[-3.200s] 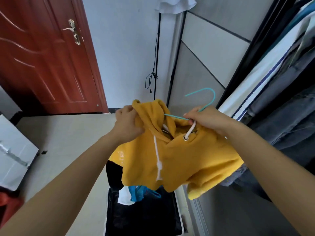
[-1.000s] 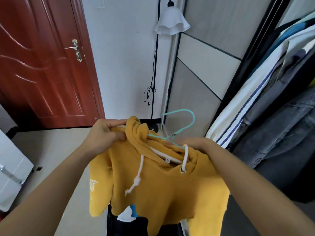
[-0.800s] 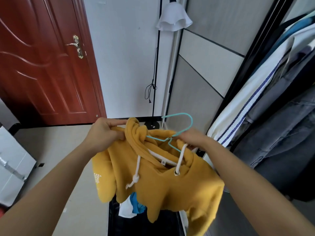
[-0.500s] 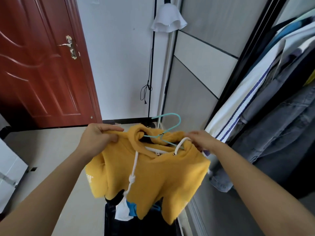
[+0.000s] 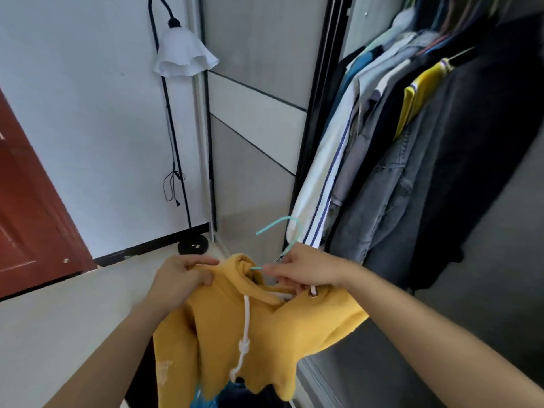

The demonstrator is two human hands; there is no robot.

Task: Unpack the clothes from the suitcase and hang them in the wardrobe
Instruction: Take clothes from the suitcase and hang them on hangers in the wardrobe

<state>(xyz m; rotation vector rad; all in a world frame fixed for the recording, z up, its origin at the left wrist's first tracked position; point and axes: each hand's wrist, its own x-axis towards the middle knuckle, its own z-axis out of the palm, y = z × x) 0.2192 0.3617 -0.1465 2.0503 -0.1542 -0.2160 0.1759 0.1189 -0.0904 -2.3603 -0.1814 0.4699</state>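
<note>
Yellow hoodie [image 5: 265, 328] held up in both hands, in front of the open wardrobe [image 5: 426, 142] and above the dark suitcase [image 5: 250, 396] at the bottom edge. Left hand [image 5: 179, 281] closed on the shoulder of the hoodie, thumb on top, fingers curled under the cloth. Right hand [image 5: 306, 269] closed on the thin teal hanger [image 5: 290, 234] just below its hook, fingers pinched tight, also touching the neck of the hoodie. Hook of the hanger sticking up above the right hand, free — not on any rail. Lower part of the hanger tucked down inside the neck hole, mostly hidden. Hood flopped forward between the two hands. One white drawstring [image 5: 244, 334] dangling down the front with a knot near its end; the other poking out by a metal ring under the right hand. Hoodie body hanging loose and crumpled, right side lifted higher than the left. Lots of clothes [image 5: 382, 160] already hanging in the wardrobe to the right — white with blue stripes, denim, black, a bit of yellow. Floor lamp [image 5: 184, 57] with a white shade near the wall, and a red-brown door [image 5: 26, 231] on the left.
</note>
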